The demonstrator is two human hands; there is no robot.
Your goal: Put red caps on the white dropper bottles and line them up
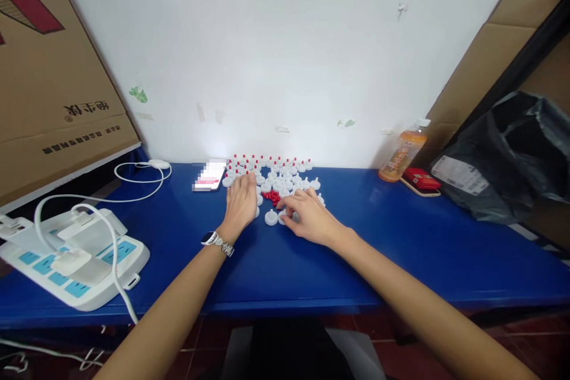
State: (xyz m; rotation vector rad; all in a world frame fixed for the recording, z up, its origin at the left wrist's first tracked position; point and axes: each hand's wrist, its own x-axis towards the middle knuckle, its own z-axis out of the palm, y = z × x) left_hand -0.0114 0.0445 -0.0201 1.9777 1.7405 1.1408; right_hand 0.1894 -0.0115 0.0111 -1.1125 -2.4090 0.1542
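My left hand [241,200] lies with its fingers stretched out at the left side of a group of white nozzle caps [271,217], covering some of them. Several of the caps at the back and left carry small red tips [235,156]; those nearer the middle have bare white spouts. A little pile of loose red tips [272,197] lies amid the white caps. My right hand [307,214] hovers at the right front, thumb and index finger curved and slightly apart beside a white cap and the red pile. Its other fingers hide more caps.
Left of the caps lies a phone [209,175]. A white power strip [84,261] with plugs and a cable [98,196] occupies the left. On the right are an orange drink bottle [403,154], a red box [421,179] and a dark plastic bag [503,154].
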